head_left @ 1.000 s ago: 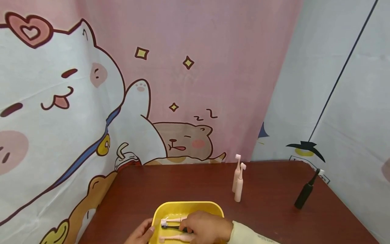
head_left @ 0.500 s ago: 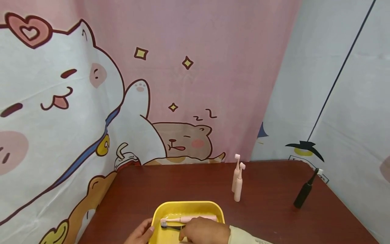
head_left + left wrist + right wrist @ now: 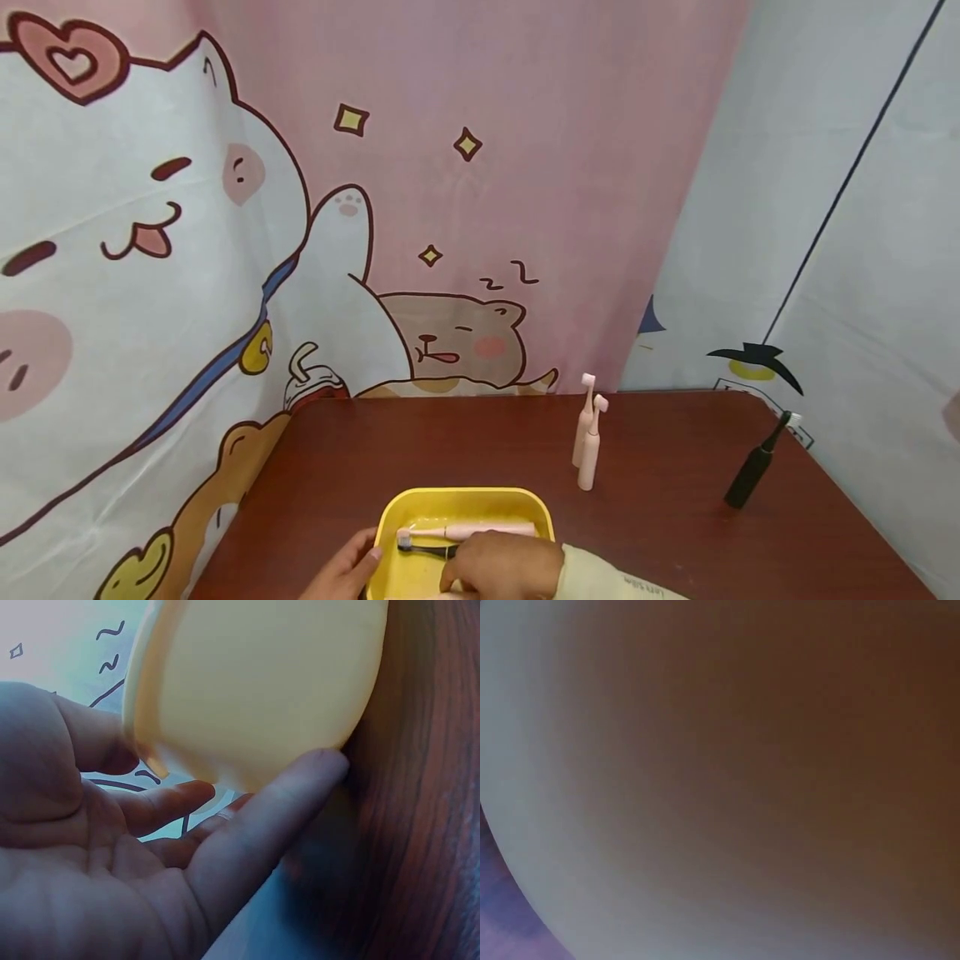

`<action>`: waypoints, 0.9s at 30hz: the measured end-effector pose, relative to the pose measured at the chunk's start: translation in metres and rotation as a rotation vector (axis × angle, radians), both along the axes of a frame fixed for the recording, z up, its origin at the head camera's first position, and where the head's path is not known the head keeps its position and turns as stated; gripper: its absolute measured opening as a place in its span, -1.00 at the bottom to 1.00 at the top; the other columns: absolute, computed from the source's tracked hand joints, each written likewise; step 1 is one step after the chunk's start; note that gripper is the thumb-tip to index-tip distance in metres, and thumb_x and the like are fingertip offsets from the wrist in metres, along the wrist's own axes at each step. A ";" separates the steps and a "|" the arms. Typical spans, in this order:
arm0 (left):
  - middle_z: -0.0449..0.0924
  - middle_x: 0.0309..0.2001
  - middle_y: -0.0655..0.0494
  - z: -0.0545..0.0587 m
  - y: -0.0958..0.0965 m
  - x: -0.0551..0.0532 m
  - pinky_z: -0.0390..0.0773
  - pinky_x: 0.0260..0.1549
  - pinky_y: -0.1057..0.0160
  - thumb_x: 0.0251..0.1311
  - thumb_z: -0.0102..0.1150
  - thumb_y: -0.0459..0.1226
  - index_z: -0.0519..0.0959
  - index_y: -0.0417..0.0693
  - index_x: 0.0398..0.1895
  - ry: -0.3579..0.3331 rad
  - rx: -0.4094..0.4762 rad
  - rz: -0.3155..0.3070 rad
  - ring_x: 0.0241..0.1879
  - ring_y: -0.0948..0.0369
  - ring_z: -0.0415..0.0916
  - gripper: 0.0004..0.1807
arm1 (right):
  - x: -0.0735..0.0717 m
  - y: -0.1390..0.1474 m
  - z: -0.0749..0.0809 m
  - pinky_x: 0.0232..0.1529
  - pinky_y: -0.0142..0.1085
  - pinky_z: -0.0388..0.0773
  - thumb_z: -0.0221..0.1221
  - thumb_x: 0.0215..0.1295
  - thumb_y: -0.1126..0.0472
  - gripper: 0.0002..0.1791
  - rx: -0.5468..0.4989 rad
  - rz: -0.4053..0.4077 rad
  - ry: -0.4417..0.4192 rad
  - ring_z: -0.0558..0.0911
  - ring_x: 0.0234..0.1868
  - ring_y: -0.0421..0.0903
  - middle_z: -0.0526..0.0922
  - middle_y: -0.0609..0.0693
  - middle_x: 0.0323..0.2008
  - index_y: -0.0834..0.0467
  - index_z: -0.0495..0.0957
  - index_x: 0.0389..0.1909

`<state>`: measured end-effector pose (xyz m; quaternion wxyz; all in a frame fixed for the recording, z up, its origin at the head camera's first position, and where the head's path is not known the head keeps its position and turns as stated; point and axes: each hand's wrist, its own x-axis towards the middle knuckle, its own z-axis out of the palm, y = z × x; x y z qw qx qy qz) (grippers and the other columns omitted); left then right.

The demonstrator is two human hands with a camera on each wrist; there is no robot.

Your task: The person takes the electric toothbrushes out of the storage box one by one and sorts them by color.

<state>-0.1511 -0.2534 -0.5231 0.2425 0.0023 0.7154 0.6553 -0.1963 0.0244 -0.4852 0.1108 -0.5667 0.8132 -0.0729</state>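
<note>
In the head view, a yellow tray (image 3: 465, 493) stands at the table's near edge. My left hand (image 3: 347, 567) grips its left wall, and in the left wrist view the thumb and fingers lie along the tray's outside. My right hand (image 3: 504, 565) reaches down into the tray with fingers bent, hiding part of the contents. A pink electric toothbrush (image 3: 480, 530) lies along the far side. In front of it is a black electric toothbrush (image 3: 431, 550), its handle under my right hand. A pink strip (image 3: 423, 596) shows by the right fingertips; I cannot tell whether they hold it.
Two pink electric toothbrushes (image 3: 588, 458) stand upright on the dark red table (image 3: 420, 442), behind and right of the tray. Farther right stands a black electric toothbrush (image 3: 750, 475). A printed cartoon curtain (image 3: 585, 208) hangs behind the table. The right wrist view is a blur.
My right hand has shifted nearer within the tray, uncovering the far pink toothbrush's handle. The nearest pink toothbrush has moved nearer, mostly out of view. My left hand stays on the tray.
</note>
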 end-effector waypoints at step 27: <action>0.46 0.14 -0.22 0.002 0.002 0.000 0.67 -0.20 0.06 0.54 -0.12 -0.08 -0.01 -0.48 0.42 0.028 -0.006 -0.008 -0.10 0.05 0.64 -0.30 | -0.025 0.037 0.013 -0.01 -0.41 0.57 0.15 0.39 0.32 -0.62 -0.437 -0.038 -0.780 0.55 -0.12 -0.38 0.59 -0.11 -0.11 0.00 0.40 0.17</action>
